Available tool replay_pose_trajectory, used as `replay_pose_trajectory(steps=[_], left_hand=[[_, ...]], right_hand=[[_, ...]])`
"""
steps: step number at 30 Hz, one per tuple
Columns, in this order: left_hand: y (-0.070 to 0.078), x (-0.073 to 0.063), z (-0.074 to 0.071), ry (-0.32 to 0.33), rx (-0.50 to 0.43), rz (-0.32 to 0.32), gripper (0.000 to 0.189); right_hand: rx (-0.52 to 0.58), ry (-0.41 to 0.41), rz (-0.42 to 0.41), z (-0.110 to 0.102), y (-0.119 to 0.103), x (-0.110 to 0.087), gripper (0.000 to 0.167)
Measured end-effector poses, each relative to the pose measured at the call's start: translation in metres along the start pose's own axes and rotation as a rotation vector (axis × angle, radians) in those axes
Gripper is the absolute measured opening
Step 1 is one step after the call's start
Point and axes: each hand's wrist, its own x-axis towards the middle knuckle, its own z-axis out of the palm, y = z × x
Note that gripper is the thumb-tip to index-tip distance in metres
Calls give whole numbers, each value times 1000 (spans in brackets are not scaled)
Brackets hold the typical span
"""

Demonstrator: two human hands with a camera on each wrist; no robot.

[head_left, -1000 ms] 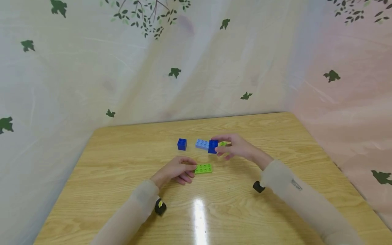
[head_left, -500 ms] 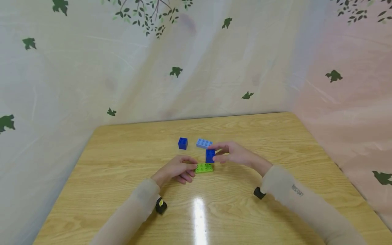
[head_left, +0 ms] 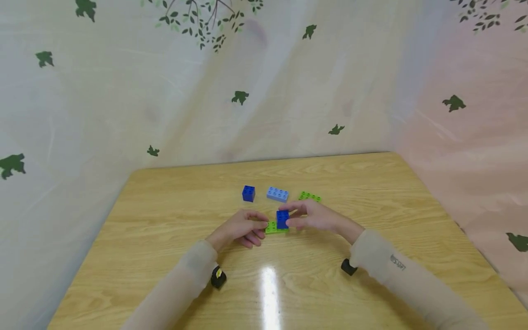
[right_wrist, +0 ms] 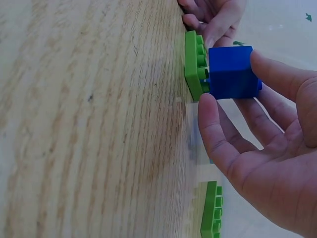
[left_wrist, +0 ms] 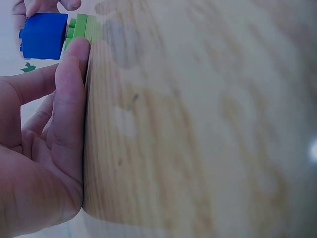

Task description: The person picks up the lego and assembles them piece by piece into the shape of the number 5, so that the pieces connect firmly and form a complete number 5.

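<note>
My right hand (head_left: 315,215) pinches a dark blue square brick (head_left: 282,219) between thumb and fingers. The brick is upright over the right end of a flat lime-green brick (head_left: 271,227), studs facing up. In the right wrist view, the blue brick (right_wrist: 232,73) sits right at the studs of the green brick (right_wrist: 193,64); a thin gap seems to show. My left hand (head_left: 240,228) holds the green brick's left end with thumb and index finger, its other fingers loosely bent beside it. In the left wrist view a fingertip covers part of the green brick (left_wrist: 79,26).
Behind the hands, a second dark blue brick (head_left: 249,193), a light blue brick (head_left: 277,194) and another lime-green flat brick (head_left: 310,196) lie in a row on the wooden table (head_left: 198,192). A patterned cloth (head_left: 264,82) hangs behind the table's far edge.
My right hand has brought the dark blue brick from beside the light blue brick toward me and down onto the near green brick's right end. The left hand stays put. The far green brick is uncovered.
</note>
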Motion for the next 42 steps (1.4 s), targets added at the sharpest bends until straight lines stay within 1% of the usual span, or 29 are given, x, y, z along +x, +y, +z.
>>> replay_pose_trajectory(steps=[7, 12, 20, 27, 36, 42], left_hand=[[1, 0, 0, -10, 3, 0, 32], [1, 0, -1, -9, 4, -3, 32], [2, 1, 0, -10, 9, -5, 32], [1, 1, -1, -7, 15, -5, 32], [1, 1, -1, 0, 24, -17, 33], [2, 1, -1, -1, 26, -18, 33]], right_hand=[[4, -14, 19, -1, 0, -1, 49], [18, -18, 12, 0, 1, -2, 50], [-3, -1, -15, 1, 6, -1, 49], [-31, 13, -5, 2, 6, 1, 49], [-5, 33, 5, 4, 6, 1, 45], [9, 45, 17, 5, 6, -1, 45]])
